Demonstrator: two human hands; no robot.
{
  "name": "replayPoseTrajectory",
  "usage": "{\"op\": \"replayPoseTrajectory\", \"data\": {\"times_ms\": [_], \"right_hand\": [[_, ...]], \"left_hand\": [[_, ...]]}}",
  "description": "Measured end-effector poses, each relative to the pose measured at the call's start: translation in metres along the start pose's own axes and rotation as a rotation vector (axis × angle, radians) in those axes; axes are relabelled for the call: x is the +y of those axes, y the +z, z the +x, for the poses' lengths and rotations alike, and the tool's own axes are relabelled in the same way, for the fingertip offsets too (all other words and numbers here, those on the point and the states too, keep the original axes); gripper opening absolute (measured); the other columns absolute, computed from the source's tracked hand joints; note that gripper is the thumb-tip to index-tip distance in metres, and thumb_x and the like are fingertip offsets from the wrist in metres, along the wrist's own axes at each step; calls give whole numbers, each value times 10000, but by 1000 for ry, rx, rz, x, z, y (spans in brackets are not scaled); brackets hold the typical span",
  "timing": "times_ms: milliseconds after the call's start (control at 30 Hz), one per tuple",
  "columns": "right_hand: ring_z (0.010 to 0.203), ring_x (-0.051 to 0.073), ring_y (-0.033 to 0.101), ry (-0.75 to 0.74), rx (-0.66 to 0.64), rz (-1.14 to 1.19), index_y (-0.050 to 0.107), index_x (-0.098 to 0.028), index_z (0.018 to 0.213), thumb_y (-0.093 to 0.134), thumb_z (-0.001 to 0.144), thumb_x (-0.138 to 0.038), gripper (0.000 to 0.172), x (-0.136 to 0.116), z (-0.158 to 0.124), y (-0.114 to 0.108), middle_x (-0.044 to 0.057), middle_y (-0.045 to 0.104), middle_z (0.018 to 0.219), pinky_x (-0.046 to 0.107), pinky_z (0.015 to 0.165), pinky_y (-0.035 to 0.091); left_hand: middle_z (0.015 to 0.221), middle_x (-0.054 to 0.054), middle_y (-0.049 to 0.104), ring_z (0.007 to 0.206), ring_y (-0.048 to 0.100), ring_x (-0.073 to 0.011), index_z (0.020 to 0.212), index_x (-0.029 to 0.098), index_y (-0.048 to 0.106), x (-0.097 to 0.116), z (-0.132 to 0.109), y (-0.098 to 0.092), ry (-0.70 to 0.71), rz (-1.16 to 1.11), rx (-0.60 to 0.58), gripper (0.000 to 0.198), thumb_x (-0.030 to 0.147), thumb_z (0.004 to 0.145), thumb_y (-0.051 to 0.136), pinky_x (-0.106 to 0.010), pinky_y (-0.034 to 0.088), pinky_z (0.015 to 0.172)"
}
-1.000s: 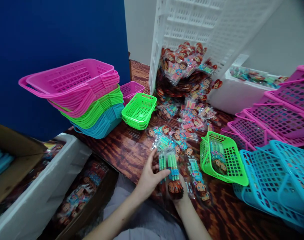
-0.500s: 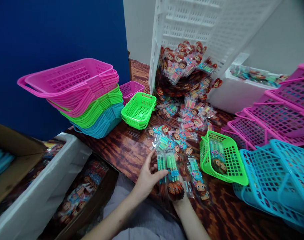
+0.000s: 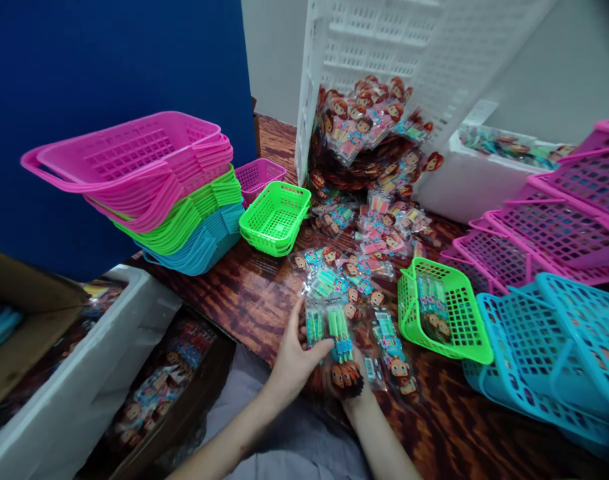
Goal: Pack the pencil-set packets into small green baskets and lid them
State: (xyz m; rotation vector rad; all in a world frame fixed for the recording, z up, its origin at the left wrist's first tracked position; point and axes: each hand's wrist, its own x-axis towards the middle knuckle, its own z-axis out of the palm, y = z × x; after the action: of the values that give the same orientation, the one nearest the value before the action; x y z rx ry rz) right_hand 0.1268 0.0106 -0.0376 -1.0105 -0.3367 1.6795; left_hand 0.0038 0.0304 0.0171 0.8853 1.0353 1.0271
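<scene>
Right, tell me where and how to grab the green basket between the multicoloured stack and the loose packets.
Best, I think, by the near rim of the green basket, from the front and above. It sits upright, its top open and that rim exposed over visible tabletop, while the stack crowds its left and the packets lie to its right.

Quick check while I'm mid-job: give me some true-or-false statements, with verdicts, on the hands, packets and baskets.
1. The right hand holds a packet. True.
2. The left hand grips a basket handle. False: its thumb rests on that packet.
3. The left-side stack has pink baskets above green baskets above blue baskets. True.
4. The crate behind the packet heap is blue. False: it is white.
5. The right-side green basket contains at least one packet. True.
</scene>
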Motion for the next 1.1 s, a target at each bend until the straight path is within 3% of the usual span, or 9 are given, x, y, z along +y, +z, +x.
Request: {"op": "replayPoseTrajectory", "data": {"times_ms": [133, 333, 600, 767, 1100], "right_hand": [[909, 273, 720, 76, 5, 77, 758, -252, 958, 746, 696, -481, 349, -10, -3, 12, 25, 769, 820, 385, 804, 589], [1034, 308, 707, 236, -114, 168, 747, -204, 1022, 757, 708, -493, 427, -13, -4, 17, 75, 781, 951, 454, 908, 562], [1051, 297, 705, 115, -27, 168, 762, -202, 985, 836, 677, -488, 427, -4, 0, 10, 68, 785, 994, 451, 956, 543], [1033, 305, 710, 128, -52, 149, 765, -214, 961, 798, 699, -579, 451, -5, -2, 16, 74, 789, 940, 466, 938, 554], [1020, 290, 711, 132, -34, 150, 755, -207, 998, 797, 712, -569, 464, -1, -1, 13, 66, 785, 968, 454, 920, 548]], "left_hand": [[1515, -98, 458, 1354, 481, -280, 1499, 213, 353, -7, 2, -9, 80, 57, 51, 817, 340, 778, 718, -380, 385, 1132], [1533, -130, 433, 1428, 389, -286, 1464, 171, 388, -20, 2, -17, 78, 147, 143, 769, 367, 787, 695, -417, 291, 1193], [1485, -128, 492, 1360, 479, -290, 1455, 182, 410, -21, 3, -21, 37, 141, 157, 774, 392, 772, 707, -412, 350, 1155], [1506, -129, 466, 1373, 465, -277, 1464, 175, 387, -20, 0, -24, 37, 156, 136, 746, 380, 809, 678, -406, 357, 1151], [1465, -137, 509, 1340, 498, -290, 1441, 180, 420, -19, 0, -20, 38, 139, 158, 753, 390, 783, 720, -432, 358, 1151]]}}
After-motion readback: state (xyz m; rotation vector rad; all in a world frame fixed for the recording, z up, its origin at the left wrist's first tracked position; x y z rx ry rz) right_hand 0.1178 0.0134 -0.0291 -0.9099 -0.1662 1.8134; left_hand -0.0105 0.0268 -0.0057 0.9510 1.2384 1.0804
